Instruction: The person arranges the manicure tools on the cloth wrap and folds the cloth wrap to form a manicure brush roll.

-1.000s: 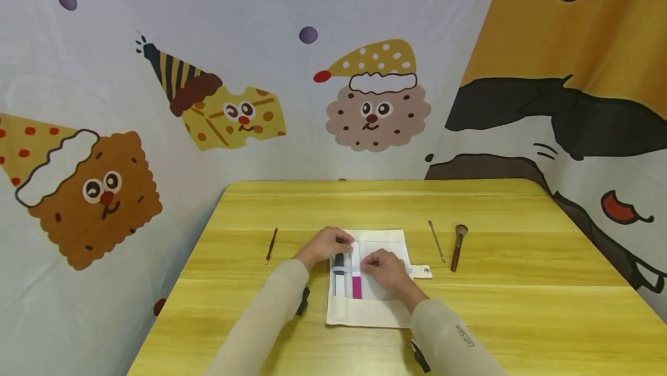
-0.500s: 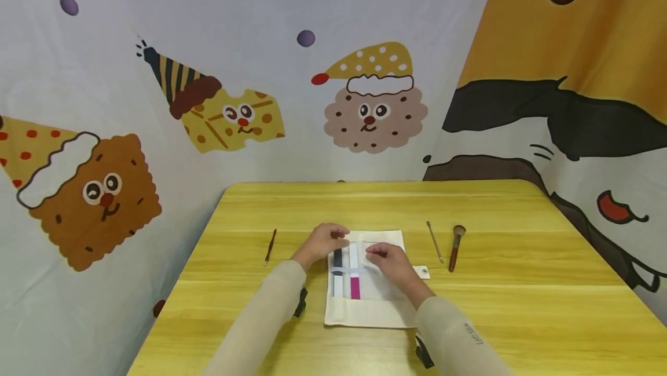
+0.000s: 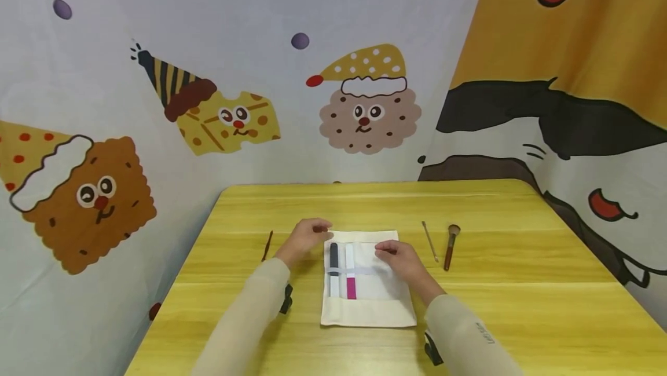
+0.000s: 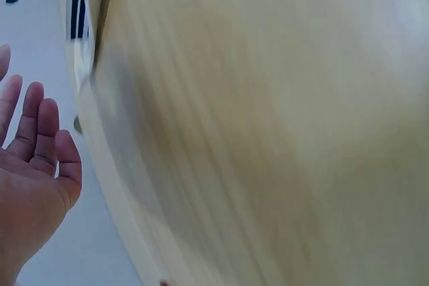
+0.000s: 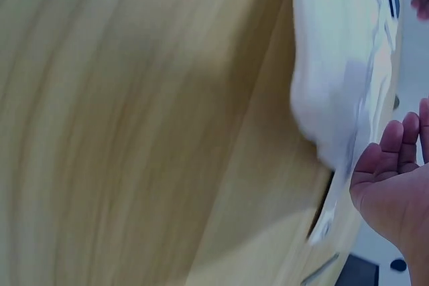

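Observation:
A cream fabric case [image 3: 367, 313] lies unfolded on the table. Under its pale elastic strap sit two slim sticks side by side: a dark-and-white one [image 3: 334, 260] and a white-and-magenta one [image 3: 351, 289]. My left hand [image 3: 302, 241] hovers by the case's upper left corner, fingers loosely bent and holding nothing. Over the case's right half is my right hand [image 3: 402, 261], its fingertips near the upper right of the inner panel. Nothing shows in its grasp; the right wrist view has its fingers [image 5: 391, 149] loosely bent. The case's snap tab [image 5: 322, 229] shows there too.
Right of the case lie a thin silver tool [image 3: 429, 241] and a makeup brush [image 3: 451, 247] with a brown handle. A slender dark red tool [image 3: 267, 245] lies to the left, partly hidden by the left arm. A printed cloth [image 3: 234, 28] hangs behind the wooden table [image 3: 292, 202].
My left hand has drawn left and up, away from the white-and-magenta stick. My right hand has moved right, off the strap area. The two sticks remain in the case.

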{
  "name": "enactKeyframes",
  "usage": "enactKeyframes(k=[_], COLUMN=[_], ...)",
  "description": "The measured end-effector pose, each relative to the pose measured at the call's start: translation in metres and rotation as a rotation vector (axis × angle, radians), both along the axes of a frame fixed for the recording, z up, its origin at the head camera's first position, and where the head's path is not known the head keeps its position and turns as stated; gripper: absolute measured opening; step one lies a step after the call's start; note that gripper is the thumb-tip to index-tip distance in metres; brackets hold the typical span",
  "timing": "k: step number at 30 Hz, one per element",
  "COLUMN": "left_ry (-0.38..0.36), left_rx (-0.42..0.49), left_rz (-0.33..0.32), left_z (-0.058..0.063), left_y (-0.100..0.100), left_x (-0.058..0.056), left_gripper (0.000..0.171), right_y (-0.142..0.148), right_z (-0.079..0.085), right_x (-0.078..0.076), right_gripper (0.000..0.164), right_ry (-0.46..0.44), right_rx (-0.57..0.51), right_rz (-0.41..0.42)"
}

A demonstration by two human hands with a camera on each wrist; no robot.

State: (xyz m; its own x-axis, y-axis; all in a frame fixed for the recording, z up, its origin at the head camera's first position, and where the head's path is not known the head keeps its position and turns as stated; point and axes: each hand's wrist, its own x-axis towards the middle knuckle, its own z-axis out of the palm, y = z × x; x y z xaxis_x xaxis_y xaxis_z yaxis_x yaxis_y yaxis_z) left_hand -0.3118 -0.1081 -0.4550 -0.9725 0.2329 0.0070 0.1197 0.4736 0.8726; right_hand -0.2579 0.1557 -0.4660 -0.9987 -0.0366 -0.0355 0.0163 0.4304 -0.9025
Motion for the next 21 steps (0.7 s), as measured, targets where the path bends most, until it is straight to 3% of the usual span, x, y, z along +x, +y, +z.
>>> enactKeyframes(k=[7,13,21], left_ry=[0.017,0.015,0.003], left_rx=[0.015,0.001,0.007], left_rz=[0.072,0.096,0.156], left_z=[0.004,0.000,-0.003], left_y=[-0.036,-0.072,-0.116], left_x=[-0.001,-0.003,-0.001], left_gripper=[0.039,0.041,0.044], right_y=[0.029,0.047,0.062], right_z=[0.001,-0.001,-0.003], right_x=[0.003,0.007,0.010], right_gripper=[0.021,0.020,0.014], right_ry=[-0.041,-0.028,-0.042], right_rx=[0.012,0.059,0.176], right_rz=[-0.011,0.033,0.067])
